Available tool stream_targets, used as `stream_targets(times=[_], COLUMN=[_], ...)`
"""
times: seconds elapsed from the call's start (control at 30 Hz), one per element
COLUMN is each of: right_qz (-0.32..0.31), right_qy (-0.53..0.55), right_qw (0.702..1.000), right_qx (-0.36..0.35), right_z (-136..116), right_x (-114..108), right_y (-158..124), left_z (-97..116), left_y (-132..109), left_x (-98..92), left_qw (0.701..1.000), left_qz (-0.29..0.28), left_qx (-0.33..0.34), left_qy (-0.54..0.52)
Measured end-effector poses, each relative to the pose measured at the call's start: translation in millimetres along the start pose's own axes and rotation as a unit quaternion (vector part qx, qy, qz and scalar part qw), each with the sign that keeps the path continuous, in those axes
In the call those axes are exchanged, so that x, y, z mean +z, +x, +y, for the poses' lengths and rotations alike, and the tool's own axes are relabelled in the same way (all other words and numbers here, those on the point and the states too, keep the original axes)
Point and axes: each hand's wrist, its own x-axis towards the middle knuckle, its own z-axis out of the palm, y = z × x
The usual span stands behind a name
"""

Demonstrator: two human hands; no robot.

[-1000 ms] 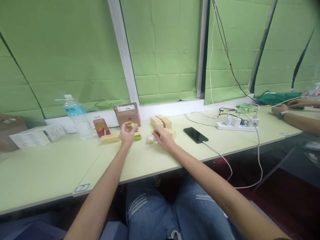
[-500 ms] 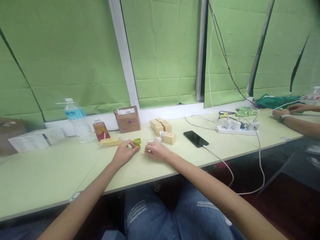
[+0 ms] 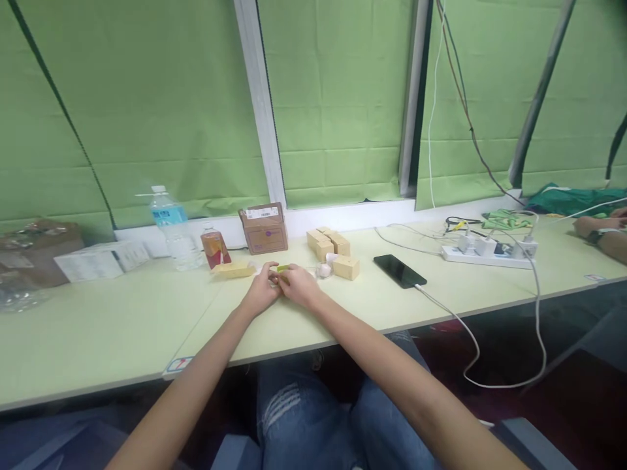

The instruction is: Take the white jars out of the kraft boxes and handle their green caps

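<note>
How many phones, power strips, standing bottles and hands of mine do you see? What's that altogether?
Phone: 1
Power strip: 1
Standing bottles: 2 (blue-labelled bottle, reddish bottle)
Your hands: 2 (left hand, right hand)
Total: 6

Left hand (image 3: pixel 262 292) and right hand (image 3: pixel 300 286) meet over the pale surface (image 3: pixel 127 326) around a small yellow-green piece (image 3: pixel 282 267); wooden blocks (image 3: pixel 341 247) and a black phone (image 3: pixel 400 271) lie to the right, a clear bottle (image 3: pixel 177 238) stands left

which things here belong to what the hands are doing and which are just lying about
Likely in use:
small green piece, at the fingers of the left hand and right hand

Apparently just lying about:
black phone
power strip
water bottle
cardboard box
</note>
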Motion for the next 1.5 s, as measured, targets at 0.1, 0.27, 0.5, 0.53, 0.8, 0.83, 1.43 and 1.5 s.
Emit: stream_targets(times=[0.1,0.27,0.5,0.53,0.8,0.83,1.43,1.5], right_qz=[0.028,0.197,0.064,0.036,0.022,0.038,0.129,0.124], right_qy=[0.003,-0.038,-0.145,-0.130,-0.040,-0.027,-0.140,-0.157], right_qw=[0.999,0.979,0.963,0.963,0.969,0.973,0.959,0.960], right_qx=[-0.015,0.022,0.220,0.235,0.241,0.226,-0.209,-0.195], right_z=[3.8,38.3,101.6,106.2,107.7,106.4,20.0,18.0], right_x=[-13.8,-61.7,-122.2,-125.5,-115.6,-116.9,-175.4,-174.9], right_y=[-7.2,-16.6,-74.7,-82.3,-79.2,-80.6,-128.2,-127.4], left_z=[-0.4,-0.1,34.5,44.3,115.1,119.2,164.8,164.1], left_y=[0.5,1.1,-10.5,-14.0,-21.2,-20.2,-51.2,-47.3], left_x=[1.4,0.9,-8.6,-6.5,70.6,81.3,113.6,107.6], left_qw=[1.000,0.999,0.979,0.974,0.980,0.983,0.966,0.964], left_qz=[0.008,0.026,0.075,0.097,0.059,0.046,-0.101,-0.113], left_qx=[-0.001,0.005,0.082,0.110,0.179,0.170,0.080,0.093], left_qy=[0.001,0.026,0.169,0.175,0.069,0.053,-0.226,-0.220])
